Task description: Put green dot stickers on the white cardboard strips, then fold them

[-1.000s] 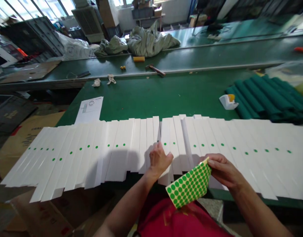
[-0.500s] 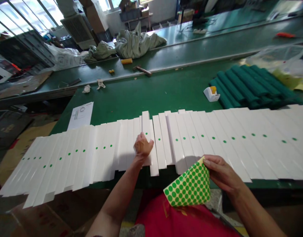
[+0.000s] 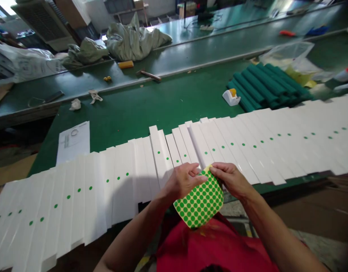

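Sticker sheet: a yellow sheet (image 3: pixel 199 202) full of green dots, held in the air over the near edge of the tabletop (image 3: pixel 134 109), above the red shirt (image 3: pixel 213 245).
Its direction: the dotted side faces up to the camera; the long axis goes from about 8 o'clock to 2 o'clock, and the sheet bends a little.
Left hand (image 3: pixel 183 182): at the 10 o'clock side of the sheet, fingers curled, thumb and forefinger pressed together on the upper edge of the sheet.
Right hand (image 3: pixel 230 179): at the 2 o'clock side, thumb and fingers pinching the top corner of the sheet.
White boxes (image 3: pixel 247 151): long flat pieces lying side by side in one row on the tabletop, at 12 o'clock from the hands; most carry one small green dot. Near the hands each box points from about 11 o'clock to 5 o'clock.
Farther away: green rolls (image 3: pixel 264 85) at 1 o'clock, a small tape holder (image 3: pixel 231 97) just beside them, and a printed paper (image 3: pixel 73 140) at 10 o'clock.
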